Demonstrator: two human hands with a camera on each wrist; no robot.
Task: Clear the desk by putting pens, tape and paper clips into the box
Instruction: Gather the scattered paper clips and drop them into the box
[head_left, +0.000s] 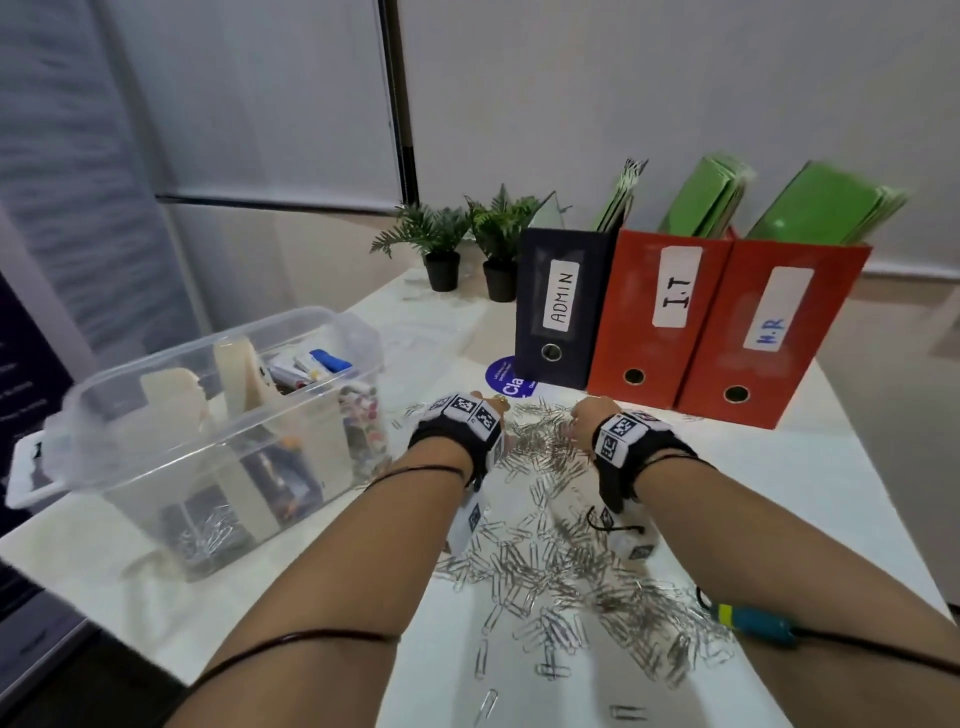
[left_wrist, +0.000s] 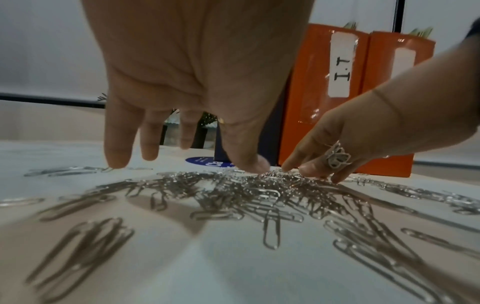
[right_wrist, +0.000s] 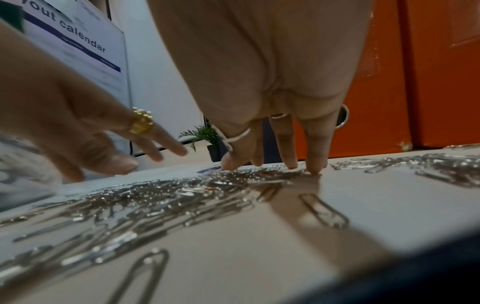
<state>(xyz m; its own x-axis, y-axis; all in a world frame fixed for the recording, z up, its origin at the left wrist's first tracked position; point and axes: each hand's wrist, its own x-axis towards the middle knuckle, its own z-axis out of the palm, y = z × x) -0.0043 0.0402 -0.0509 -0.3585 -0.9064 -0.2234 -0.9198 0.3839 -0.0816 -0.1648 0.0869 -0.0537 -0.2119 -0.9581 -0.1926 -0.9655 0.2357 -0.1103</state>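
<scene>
Head view: left hand and right hand over paper clips strewn on desk, right of box.
Left wrist: fingers straight, spread, holding nothing.
Right wrist: fingertips straight, touching clips.

Left hand: palm down, fingers straight and spread, pointing down and forward; holds nothing.
Left fingertips: close to the surface; contact cannot be told.
Left ring: gold ring on one finger.
Right hand: palm down, just beside the left hand, fingers straight and close together; holds nothing.
Right fingertips: touching the surface.
Right ring: silver ring on one finger.
Forearms: both bare, stretched forward side by side.
Wrists: each strapped in a black band with printed markers.
</scene>
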